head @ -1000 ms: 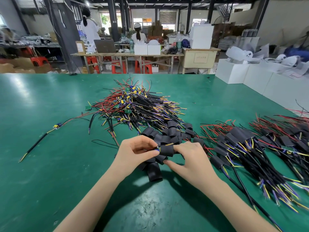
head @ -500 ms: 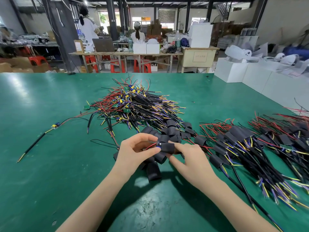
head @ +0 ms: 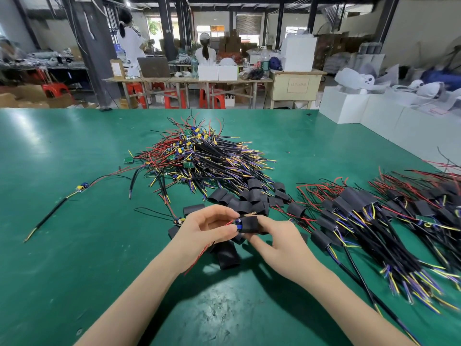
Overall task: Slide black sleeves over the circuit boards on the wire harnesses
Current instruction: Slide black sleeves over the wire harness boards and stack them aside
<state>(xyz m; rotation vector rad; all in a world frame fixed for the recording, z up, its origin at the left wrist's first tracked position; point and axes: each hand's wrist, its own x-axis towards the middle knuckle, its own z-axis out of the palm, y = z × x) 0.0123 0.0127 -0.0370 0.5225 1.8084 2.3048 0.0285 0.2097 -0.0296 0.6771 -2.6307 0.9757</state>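
Note:
My left hand [head: 204, 231] pinches the end of a wire harness, whose blue capacitor [head: 238, 224] and red leads stick out at its fingertips. My right hand [head: 279, 243] grips a black sleeve [head: 250, 224] that sits over most of the harness's circuit board. Both hands are held just above the green table [head: 62, 196]. Loose black sleeves [head: 247, 196] lie in a heap right behind my hands, and one flat sleeve [head: 227, 257] lies under them. A pile of bare harnesses [head: 199, 158] sits farther back.
Sleeved harnesses [head: 361, 221] lie in rows to the right, out to the table's right edge. A single harness [head: 82, 187] lies alone at the left. White boxes [head: 349, 106] stand beyond the far right corner. Two people work at distant tables.
My hands have lifted a little with the harness. The sleeve has slid further over the board, so that only the blue capacitor end shows.

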